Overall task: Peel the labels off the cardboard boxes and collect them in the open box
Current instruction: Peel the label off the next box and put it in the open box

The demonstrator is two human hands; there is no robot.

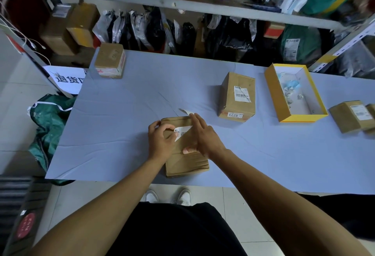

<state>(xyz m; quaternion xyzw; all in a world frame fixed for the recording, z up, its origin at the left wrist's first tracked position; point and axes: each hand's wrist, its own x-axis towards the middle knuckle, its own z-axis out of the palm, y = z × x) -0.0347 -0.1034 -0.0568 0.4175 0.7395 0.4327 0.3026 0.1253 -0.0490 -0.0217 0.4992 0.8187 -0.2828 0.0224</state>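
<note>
At the table's near edge, the left hand (pixel 160 140) pinches a half-lifted label (pixel 183 131) on the cardboard box (pixel 185 162) while the right hand (pixel 199 134) presses flat, gripping nothing; peeling is underway, and next the label likely goes into the yellow open box (pixel 272 91), far right.

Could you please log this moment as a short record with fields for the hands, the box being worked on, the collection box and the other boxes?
left hand: pinching the partly peeled label
right hand: pressing down on the near box
label state: one end lifted, the rest still stuck
yellow open box: far right, holds peeled scraps
labelled upright box: label still on
far-left box: upright at table corner
right-edge boxes: labelled, untouched
</note>
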